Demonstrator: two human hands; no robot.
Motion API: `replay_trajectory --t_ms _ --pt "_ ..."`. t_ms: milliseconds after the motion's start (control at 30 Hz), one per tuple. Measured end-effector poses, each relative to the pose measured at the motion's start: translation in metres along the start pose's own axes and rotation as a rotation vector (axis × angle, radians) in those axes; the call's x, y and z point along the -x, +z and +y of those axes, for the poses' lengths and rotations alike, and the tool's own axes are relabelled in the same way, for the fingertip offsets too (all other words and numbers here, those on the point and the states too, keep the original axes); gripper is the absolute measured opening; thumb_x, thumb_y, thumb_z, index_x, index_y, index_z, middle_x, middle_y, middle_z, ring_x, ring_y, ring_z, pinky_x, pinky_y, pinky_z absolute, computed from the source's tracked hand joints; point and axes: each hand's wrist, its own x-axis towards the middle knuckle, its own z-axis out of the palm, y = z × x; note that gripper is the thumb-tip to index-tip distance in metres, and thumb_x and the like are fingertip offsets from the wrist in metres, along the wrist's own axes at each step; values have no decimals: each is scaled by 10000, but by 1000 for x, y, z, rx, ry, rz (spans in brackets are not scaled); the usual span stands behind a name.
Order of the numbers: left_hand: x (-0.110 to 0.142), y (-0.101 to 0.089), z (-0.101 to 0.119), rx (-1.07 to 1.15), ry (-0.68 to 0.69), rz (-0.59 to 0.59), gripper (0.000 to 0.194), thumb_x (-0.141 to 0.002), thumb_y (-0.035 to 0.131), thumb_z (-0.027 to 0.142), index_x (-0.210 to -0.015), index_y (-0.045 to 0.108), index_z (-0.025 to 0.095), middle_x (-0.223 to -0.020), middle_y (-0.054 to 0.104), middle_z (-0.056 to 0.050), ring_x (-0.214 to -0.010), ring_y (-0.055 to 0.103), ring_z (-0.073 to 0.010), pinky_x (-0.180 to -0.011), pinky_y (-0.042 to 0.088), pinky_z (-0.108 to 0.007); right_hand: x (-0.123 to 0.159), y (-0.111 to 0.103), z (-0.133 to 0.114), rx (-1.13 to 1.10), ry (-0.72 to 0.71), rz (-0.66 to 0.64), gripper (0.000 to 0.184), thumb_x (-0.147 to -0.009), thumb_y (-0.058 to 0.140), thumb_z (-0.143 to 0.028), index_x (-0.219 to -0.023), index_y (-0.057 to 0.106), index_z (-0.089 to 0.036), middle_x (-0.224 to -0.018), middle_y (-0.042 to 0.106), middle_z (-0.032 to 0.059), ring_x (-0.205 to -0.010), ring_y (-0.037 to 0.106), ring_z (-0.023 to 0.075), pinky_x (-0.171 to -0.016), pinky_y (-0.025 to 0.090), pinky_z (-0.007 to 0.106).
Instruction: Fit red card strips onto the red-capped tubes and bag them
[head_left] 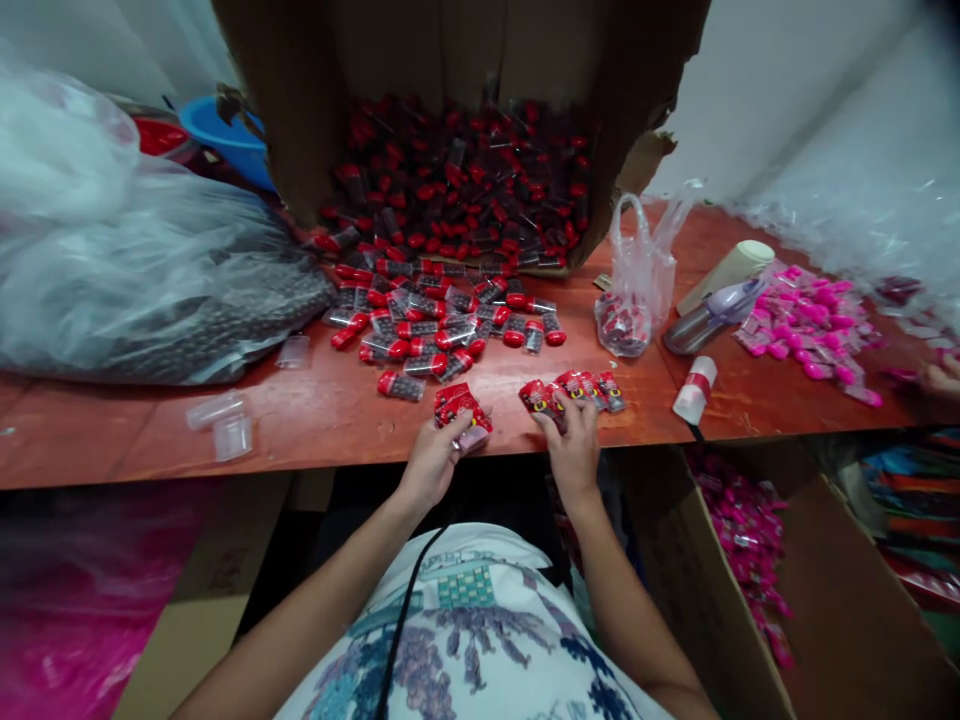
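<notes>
On the table (315, 415), packets (576, 384) front-right of tubes (421, 328); carton (651, 70) behind; sack (150, 265) left; carrier bag (634, 275) right

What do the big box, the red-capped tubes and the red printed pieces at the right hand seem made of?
Big box: likely cardboard, matte brown with ragged torn edges.
Red-capped tubes: probably clear, shiny plastic; dark contents show through.
Red printed pieces: thin and slightly glossy, perhaps coated paper or plastic film; the look leaves that open.
</notes>
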Motion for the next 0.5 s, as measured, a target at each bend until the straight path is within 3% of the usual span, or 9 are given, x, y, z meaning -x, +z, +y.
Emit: replay_trajectory --t_ms 133,233,367,500 --pt "2 1 -6 -20 45 -34 238 -639 777 225 -833 706 107 -776 728 -75 -688 667 -160 -687 536 -257 10 17 -24 -204 -44 -273 339 -800 629 -346 -1115 607 -223 -943 605 37 -732 569 148 -694 484 261" --pt "2 -1 -5 -28 84 -52 237 -621 792 219 -821 713 119 -771 725 -47 -668 654 -137 -691 525 -243 14 32 -38 -282 -83 -396 258 -875 515 -281 -1115 588 -220 -942 654 27 -808 615 155 -730 490 248" --pt "0 -8 4 -62 134 -48 243 -595 801 175 -815 716 118 -769 726 -46 -667 658 -141 -671 521 -236 0 36 -41 -69 -282 -509 309 -917 445 -271 -1206 551 -246 -983 689 36 -848 648 170 -745 473 249" --pt "-5 -11 15 -6 173 76 222 -528 821 125 -711 698 99 -685 712 -44 -586 649 -143 -586 522 -229 -44 31 -37 206 -339 -595 322 -951 380 -292 -1232 536 -282 -869 699 15 -779 651 162 -688 450 231"
